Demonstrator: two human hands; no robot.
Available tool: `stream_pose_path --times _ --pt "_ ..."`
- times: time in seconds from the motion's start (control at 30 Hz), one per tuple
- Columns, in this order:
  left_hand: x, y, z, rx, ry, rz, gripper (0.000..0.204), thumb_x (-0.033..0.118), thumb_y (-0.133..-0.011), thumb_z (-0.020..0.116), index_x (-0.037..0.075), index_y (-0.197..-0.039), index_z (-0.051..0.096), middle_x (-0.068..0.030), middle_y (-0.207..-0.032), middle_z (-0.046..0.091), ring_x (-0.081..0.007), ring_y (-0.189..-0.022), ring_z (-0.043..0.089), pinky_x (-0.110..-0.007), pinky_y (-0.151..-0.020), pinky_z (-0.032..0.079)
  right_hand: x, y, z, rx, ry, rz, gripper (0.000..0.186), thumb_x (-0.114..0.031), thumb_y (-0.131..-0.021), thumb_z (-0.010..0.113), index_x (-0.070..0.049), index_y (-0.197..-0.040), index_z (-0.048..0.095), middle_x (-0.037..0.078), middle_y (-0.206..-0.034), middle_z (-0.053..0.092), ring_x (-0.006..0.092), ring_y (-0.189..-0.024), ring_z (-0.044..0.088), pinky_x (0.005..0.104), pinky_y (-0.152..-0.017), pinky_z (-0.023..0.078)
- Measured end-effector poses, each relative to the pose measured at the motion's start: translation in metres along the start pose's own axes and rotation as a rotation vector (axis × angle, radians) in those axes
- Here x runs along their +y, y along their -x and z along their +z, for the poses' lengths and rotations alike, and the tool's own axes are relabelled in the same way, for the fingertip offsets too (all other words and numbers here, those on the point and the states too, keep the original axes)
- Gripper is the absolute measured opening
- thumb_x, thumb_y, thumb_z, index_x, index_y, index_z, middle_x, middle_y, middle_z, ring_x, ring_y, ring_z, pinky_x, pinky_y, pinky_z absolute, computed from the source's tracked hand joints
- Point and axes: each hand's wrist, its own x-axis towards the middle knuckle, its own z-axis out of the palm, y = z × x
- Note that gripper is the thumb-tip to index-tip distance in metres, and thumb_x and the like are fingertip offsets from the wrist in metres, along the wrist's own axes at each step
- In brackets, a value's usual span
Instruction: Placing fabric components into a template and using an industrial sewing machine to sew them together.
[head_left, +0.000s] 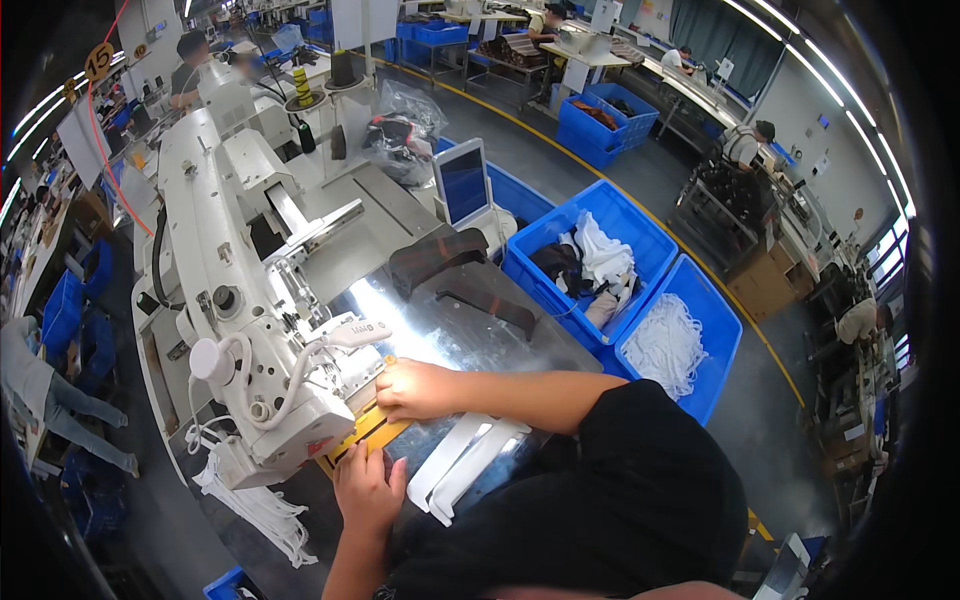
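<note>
A large white sewing machine point(225, 270) stands at the left, its head over a yellow guide plate point(375, 430) with dark slots. My right hand point(418, 388) rests at the plate's far right side, close to the machine head. Its fingers are curled down, and whatever lies under them is hidden. Nearer me, my left hand point(368, 488) touches the plate's near edge with its fingertips, thumb held apart. No object shows in that hand. White fabric strips point(465, 462) lie on the metal tabletop right of it.
White cords point(258, 510) hang by the machine's near side. Dark plaid pieces point(435, 262) lie farther back, below a small screen point(463, 185). Blue bins of white and dark cloth point(600, 255) and white strips point(665, 345) stand right. Other people work beyond.
</note>
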Motion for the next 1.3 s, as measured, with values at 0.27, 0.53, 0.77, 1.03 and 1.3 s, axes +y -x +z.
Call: stream_pose_path --times 0.27,0.53,0.77,1.03,1.3 --pt "0.010 -0.014 -0.011 0.002 0.155 0.123 0.031 0.027 -0.091 0.080 0.002 -0.110 0.075 -0.0149 -0.115 0.071 -0.0345 -0.112 0.068 -0.046 -0.101 0.051 0.015 0.032 -0.032 0.040 -0.033 0.008 0.032 -0.031 -0.079 0.089 -0.007 -0.096 0.075 0.010 -0.098 0.068 0.0342 -0.097 0.068 0.0459 -0.086 0.054" --pt "0.009 -0.024 -0.005 0.045 0.228 0.117 0.029 0.019 -0.088 0.081 0.001 -0.109 0.074 -0.0124 -0.110 0.068 -0.0321 -0.107 0.066 -0.045 -0.100 0.050 0.034 0.051 -0.056 -0.017 0.202 0.025 0.024 -0.024 -0.088 0.080 -0.007 -0.105 0.075 0.008 -0.103 0.074 0.0293 -0.099 0.070 0.0425 -0.089 0.054" --pt "0.007 -0.019 0.000 0.055 0.152 0.070 0.038 0.023 -0.087 0.082 0.003 -0.119 0.075 -0.0116 -0.120 0.066 -0.0300 -0.116 0.064 -0.044 -0.101 0.050 0.027 0.052 -0.062 -0.007 0.355 -0.237 0.025 -0.014 -0.092 0.068 -0.005 -0.115 0.072 0.009 -0.110 0.076 0.0261 -0.099 0.072 0.0398 -0.087 0.055" --pt "0.010 -0.020 0.002 -0.003 0.107 -0.012 0.047 0.028 -0.088 0.082 0.005 -0.129 0.076 -0.0112 -0.128 0.067 -0.0313 -0.120 0.063 -0.047 -0.105 0.047 0.044 0.033 -0.060 0.288 0.445 -0.158 0.029 -0.013 -0.089 0.067 -0.006 -0.116 0.073 0.008 -0.114 0.075 0.0269 -0.103 0.072 0.0400 -0.091 0.055" --pt "0.009 -0.016 0.006 -0.030 0.075 -0.035 0.052 0.025 -0.084 0.085 0.006 -0.132 0.075 -0.0118 -0.132 0.068 -0.0323 -0.120 0.064 -0.045 -0.104 0.050 0.003 0.065 -0.058 0.236 -0.049 0.175 0.015 -0.003 -0.085 0.077 -0.005 -0.091 0.064 0.013 -0.096 0.061 0.0346 -0.092 0.063 0.0418 -0.080 0.054"
